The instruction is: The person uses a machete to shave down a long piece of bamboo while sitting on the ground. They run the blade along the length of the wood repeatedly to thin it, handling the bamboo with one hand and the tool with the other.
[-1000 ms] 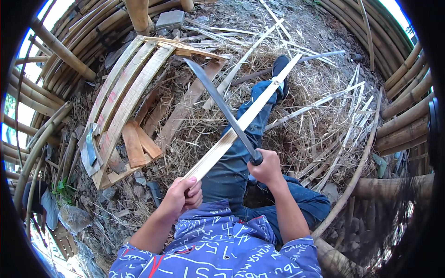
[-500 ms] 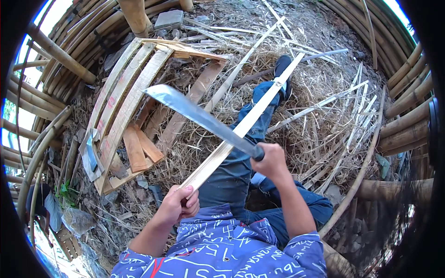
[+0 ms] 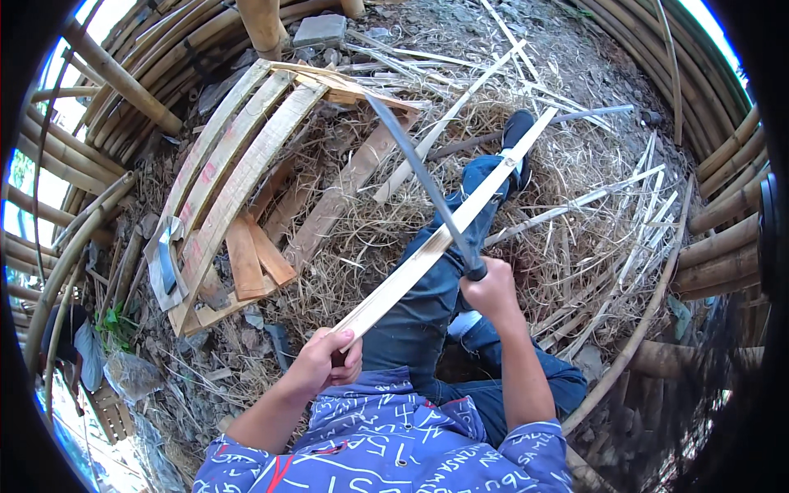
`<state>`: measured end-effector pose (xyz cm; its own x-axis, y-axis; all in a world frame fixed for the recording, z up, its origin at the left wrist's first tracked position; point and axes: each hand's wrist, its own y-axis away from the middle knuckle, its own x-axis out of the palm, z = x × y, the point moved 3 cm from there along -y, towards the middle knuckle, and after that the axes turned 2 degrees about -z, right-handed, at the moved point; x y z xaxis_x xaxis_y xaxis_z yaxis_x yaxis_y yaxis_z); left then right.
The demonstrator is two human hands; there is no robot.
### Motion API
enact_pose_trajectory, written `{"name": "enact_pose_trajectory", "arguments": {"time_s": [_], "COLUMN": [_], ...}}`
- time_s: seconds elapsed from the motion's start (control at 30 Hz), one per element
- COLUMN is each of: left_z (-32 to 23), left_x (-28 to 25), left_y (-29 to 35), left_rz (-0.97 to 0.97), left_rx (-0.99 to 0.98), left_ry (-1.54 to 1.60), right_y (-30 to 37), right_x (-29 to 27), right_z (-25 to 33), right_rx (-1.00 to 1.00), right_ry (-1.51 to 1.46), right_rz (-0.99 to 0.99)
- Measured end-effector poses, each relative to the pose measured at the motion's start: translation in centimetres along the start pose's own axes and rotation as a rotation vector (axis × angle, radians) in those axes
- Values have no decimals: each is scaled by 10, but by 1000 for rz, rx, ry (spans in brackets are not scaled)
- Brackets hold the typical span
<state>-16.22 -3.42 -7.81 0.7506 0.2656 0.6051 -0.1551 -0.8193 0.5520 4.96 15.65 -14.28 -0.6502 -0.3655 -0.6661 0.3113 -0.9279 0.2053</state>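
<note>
In the head view, a long, narrow, pale strip of split wood or bamboo [image 3: 411, 269] ran diagonally over a leg in blue denim [image 3: 403, 324], its far end beside a dark shoe [image 3: 519, 131]. A long, grey, straight-bladed metal knife [image 3: 425, 177] crossed the strip near mid-length, its tip pointing away and to the left. Judged from this setup, sound blade work called for a rigid hold at the near end, a shallow blade angle, light and even pressure along the grain, and an edge directed clear of the holding fingers and the leg. Whether the edge bore on the strip or hung just above it could not be told from overhead. The left hand [image 3: 330, 359] was wrapped around the strip's near end, thumb laid along the upper face and fingers curled beneath. The right hand [image 3: 491, 287] was clenched around the knife's dark handle, to the right of the strip. The hands were well apart, each fully occupied. Loose, tan, straw-like shavings [image 3: 567, 222] covered the ground on both sides, and a pale wooden slatted frame [image 3: 246, 182] lay to the left.
</note>
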Motion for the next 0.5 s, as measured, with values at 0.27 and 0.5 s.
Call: {"name": "enact_pose_trajectory", "arguments": {"time_s": [0.27, 0.5], "left_z": [-3, -4], "left_x": [-5, -4], "left_y": [0, -6], "left_rz": [-123, -177], "left_rx": [57, 89], "left_ry": [-86, -124], "right_y": [46, 3], "right_x": [30, 11], "right_z": [48, 10], "right_rx": [-257, -90], "right_ry": [44, 146], "right_rz": [170, 47]}}
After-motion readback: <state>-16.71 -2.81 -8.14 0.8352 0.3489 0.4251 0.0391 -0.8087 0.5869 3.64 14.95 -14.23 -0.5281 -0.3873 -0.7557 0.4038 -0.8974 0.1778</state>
